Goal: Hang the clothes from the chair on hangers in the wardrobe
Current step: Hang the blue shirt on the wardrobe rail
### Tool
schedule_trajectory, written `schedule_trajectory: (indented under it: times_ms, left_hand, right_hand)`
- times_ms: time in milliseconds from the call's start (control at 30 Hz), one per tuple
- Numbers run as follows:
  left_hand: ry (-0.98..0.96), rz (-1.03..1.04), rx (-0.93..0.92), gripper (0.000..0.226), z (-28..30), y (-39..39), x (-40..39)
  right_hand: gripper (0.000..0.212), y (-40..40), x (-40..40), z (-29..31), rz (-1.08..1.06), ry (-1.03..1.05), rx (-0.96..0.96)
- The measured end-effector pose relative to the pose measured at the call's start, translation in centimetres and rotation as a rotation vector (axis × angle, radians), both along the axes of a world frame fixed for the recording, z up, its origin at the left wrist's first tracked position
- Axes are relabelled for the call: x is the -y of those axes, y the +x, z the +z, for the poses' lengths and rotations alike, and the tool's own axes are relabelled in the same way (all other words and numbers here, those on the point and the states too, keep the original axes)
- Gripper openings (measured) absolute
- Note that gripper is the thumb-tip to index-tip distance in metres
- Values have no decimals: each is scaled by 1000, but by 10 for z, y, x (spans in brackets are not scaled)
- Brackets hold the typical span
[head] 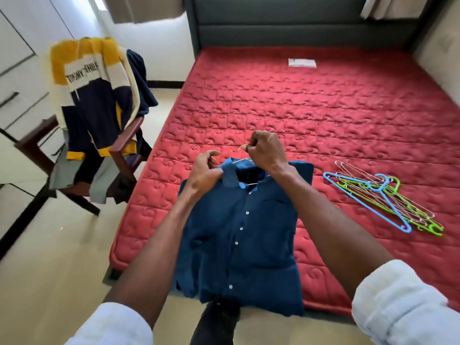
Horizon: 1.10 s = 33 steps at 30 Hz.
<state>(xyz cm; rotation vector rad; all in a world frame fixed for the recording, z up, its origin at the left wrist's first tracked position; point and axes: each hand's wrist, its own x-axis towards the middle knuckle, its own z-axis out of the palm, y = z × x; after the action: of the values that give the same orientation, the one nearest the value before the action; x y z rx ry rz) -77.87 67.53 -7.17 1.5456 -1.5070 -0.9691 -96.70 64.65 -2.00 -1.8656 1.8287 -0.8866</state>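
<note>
A dark blue button-up shirt (239, 235) hangs in front of me over the edge of the bed, on a thin metal hanger (242, 159) that shows at the collar. My right hand (265, 151) grips the hanger just below its hook. My left hand (206, 168) pinches the shirt's collar on the left side. At the left stands a wooden chair (124, 150) draped with a yellow, white and navy sweater (92, 95) and other clothes. A pile of several blue, green and wire hangers (383, 197) lies on the mattress to the right.
The red quilted mattress (311, 108) fills the middle and right, with a grey headboard (286, 21) behind and a small white label (302, 63) on it. White wardrobe doors and drawers (22, 58) line the left wall. Beige floor (62, 245) lies between the chair and the bed.
</note>
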Motion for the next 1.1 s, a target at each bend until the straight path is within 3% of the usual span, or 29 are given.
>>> schedule_trajectory:
  times_ms: [67,133,333,467,533,600,700,767,867,967,1100]
  left_hand:
    - [105,-25,-6,34,41,9,-22]
    - [123,-82,116,26,79,18,-46]
    - [-168,30,62,5,164,34,-126]
    - [-205,-8,128,19,199,48,-158]
    - [-159,-67,245,44,217,57,-162]
    - [-106,-154,312,56,229,67,-157]
    - [-125,-206,347,25,241,83,-159]
    - [-180,-145,338,9,246,94,-164]
    - [-304,-38,363,14,247,112,-175]
    - [-400,42,319,10,244,126,-183]
    - [-469,158,223,13,242,147,-193]
  right_hand:
    - [12,3,-33,37,8,-65,-33]
    - [5,6,-67,74,39,-129,-75]
    - [5,16,-133,146,127,-222,-191]
    - [8,23,-153,179,149,-229,-175]
    - [21,32,-160,193,198,-244,-117]
    - [30,43,-162,204,237,-257,-76]
    - [30,64,-163,216,226,-281,-77]
    - [28,78,-164,222,243,-313,-14]
    - [26,98,-167,229,311,-306,94]
    - [22,98,-168,234,447,-163,218]
    - [61,70,-163,230,557,-19,11]
